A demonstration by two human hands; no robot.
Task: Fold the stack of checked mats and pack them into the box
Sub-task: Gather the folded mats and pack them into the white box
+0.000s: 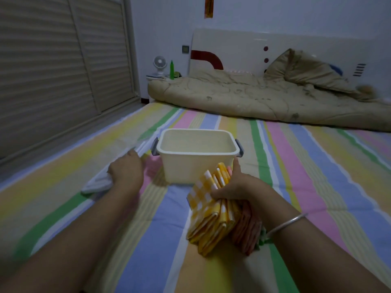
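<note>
1. On the striped bed sheet (317, 166) in front of me, my right hand (237, 187) clasps the stack of folded checked mats (211, 218). My fingers (218, 194) are curled over its top edge and the thumb points up, just beside the near wall of the box. The stack's lower end rests on the sheet.
2. My left hand (127, 170) lies on a flat white plastic lid (95, 185), left of the box. It is seen from the back and blurred, so I cannot tell whether the fingers clutch the lid or only rest on it.
3. The cream rectangular plastic box (196, 170) stands open on the sheet between my two hands, slightly farther away, with a grey clip handle at each end. Nothing shows inside it.
4. A pink checked cloth (153, 166) lies blurred on the sheet between my left hand and the box.
5. Across the far end of the bed lies a rumpled beige quilt (254, 98) against a glossy white headboard (243, 45) with dark red marks. A small white fan (159, 65) and a green bottle (172, 69) stand beside it.
6. The mats are thin cloth: yellow-and-white checks on the outer ones and orange-pink behind, with layered fold edges. A thin silver metal bangle (285, 224) circles my right wrist. The sheet has soft pastel stripes.
</note>
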